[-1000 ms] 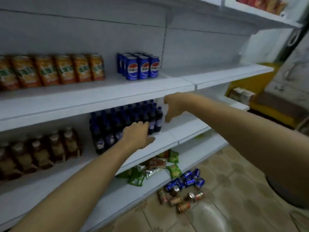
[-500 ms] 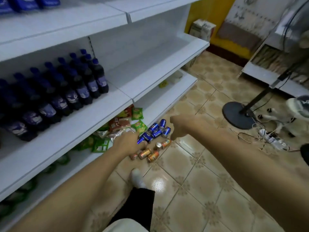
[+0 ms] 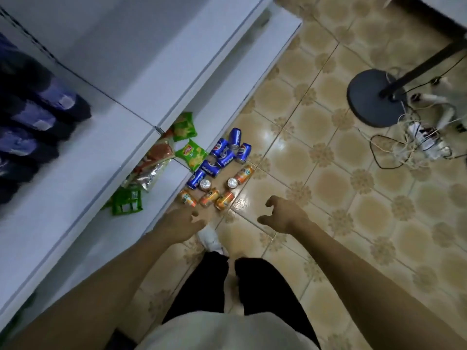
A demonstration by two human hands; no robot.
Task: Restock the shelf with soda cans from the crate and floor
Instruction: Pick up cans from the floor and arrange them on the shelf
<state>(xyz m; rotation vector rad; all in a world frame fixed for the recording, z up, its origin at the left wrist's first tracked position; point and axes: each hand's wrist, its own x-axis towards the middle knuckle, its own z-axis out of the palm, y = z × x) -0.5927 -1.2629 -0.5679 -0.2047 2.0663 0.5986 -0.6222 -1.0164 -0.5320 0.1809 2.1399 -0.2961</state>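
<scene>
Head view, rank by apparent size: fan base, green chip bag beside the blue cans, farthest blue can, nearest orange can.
1. Fan base.
2. Green chip bag.
3. Blue can and orange can look about alike; not ranked.

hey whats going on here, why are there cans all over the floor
A person is restocking a store shelf and is leaning over a pile of soda cans on the tiled floor. The blue cans and orange cans lie scattered beside the bottom shelf, next to some snack bags. The left hand and right hand are both stretched toward the orange cans, empty and not touching any. No can has been picked up yet.
</scene>
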